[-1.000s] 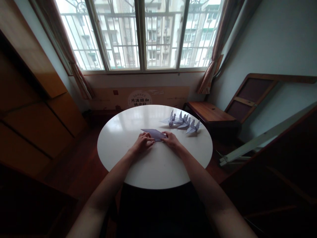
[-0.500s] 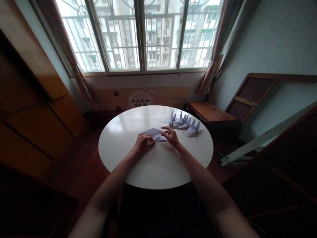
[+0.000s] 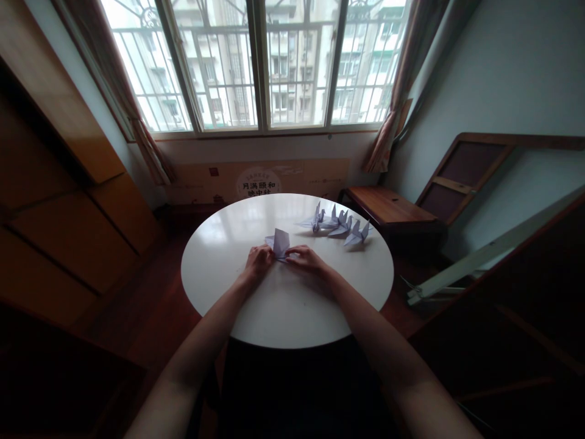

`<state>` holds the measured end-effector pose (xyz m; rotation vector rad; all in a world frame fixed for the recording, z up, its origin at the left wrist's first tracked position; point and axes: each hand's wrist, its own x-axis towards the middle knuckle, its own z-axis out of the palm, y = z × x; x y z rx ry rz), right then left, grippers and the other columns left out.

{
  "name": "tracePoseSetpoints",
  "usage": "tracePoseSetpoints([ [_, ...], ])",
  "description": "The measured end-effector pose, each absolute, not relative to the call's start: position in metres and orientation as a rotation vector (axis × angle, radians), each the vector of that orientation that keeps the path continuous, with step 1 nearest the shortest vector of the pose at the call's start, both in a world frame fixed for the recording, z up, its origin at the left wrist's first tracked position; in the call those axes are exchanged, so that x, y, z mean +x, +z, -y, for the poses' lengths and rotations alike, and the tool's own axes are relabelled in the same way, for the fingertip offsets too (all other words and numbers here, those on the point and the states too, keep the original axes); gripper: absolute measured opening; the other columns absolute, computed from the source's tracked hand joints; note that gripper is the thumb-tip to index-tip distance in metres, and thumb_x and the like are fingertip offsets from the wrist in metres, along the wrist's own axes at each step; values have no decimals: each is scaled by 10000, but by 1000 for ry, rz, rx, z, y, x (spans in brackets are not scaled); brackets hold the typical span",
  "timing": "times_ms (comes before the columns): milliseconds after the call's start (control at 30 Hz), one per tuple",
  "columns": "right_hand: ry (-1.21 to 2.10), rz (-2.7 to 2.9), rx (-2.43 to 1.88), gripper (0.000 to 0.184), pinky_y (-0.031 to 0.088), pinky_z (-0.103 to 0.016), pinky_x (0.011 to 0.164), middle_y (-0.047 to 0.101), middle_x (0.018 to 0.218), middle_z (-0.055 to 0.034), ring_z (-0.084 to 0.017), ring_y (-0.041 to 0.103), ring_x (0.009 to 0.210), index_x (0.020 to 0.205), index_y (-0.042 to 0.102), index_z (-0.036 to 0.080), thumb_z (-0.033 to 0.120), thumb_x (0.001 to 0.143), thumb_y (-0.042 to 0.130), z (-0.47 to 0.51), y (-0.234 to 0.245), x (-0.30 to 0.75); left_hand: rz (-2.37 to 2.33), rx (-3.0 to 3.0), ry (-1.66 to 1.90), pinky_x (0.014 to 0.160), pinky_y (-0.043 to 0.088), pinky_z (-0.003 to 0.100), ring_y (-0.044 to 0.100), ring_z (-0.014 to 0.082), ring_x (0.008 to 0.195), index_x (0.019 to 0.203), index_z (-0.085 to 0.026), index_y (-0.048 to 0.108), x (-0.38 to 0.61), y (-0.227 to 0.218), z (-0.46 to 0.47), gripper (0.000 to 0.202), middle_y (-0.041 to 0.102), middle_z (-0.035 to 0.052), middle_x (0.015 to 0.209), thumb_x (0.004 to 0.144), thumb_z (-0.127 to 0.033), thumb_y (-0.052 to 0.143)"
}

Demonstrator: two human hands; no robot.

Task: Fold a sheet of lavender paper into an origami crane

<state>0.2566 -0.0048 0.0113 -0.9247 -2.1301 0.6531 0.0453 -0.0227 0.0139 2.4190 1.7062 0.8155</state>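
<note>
A partly folded sheet of pale paper [image 3: 281,240] lies near the middle of the round white table [image 3: 292,305], with one flap standing up. My left hand [image 3: 260,258] is closed on its left lower edge, the fingers bent. From the right, my right hand [image 3: 305,257] pinches the lower right edge between thumb and fingertips. The fingertips of both hands are close together at the paper's near side, so the folds there are partly hidden. Several folded paper cranes [image 3: 339,222] stand at the table's far right, beyond my right hand.
Past the table's far edge, a printed cardboard panel [image 3: 196,178] leans under the barred window. A wooden stool-like bench [image 3: 390,206] is at the back right. Wooden cabinets [image 3: 50,244] line the left side, and a pale beam [image 3: 457,271] slants up on the right.
The paper lay flatter and wider before; its right part has been lifted and now stands upright. My right hand has moved down and left and closed on the paper's edge.
</note>
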Motion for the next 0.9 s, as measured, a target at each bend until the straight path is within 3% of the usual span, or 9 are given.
tracePoseSetpoints([
  [200,690,2179,-901,226,457,-355,951,727,1022,-66,-222,657,988,943,740,210,350,779,672,6,12,257,-1766,2289,822,742,464,266,663,204,851,797,-174,719,47,15,23,187,722,79,918,842,-280,571],
  [433,693,2189,-916,241,460,-353,942,725,1013,-65,-227,650,985,946,739,205,361,777,664,6,13,258,-1788,2436,729,823,441,296,651,213,865,816,-196,717,49,19,27,196,720,76,912,869,-283,549],
  [567,638,2197,-913,195,493,-318,815,726,865,-52,-217,661,840,849,737,168,321,790,630,2,10,258,-1748,2501,676,836,431,307,643,200,831,779,-204,707,52,20,30,192,707,57,914,840,-342,588],
  [667,487,2100,-1083,143,477,-345,831,714,816,-65,-230,645,830,801,721,151,233,774,607,-2,7,259,-1748,2511,658,840,427,331,637,210,826,770,-202,710,55,22,34,214,697,61,921,813,-384,606],
  [900,255,1673,-1252,349,464,-351,837,659,861,-90,-211,585,819,1055,654,126,115,770,453,-6,12,268,-1688,2548,696,920,397,385,602,243,979,902,-227,734,56,18,35,204,669,68,1074,823,-318,568],
])
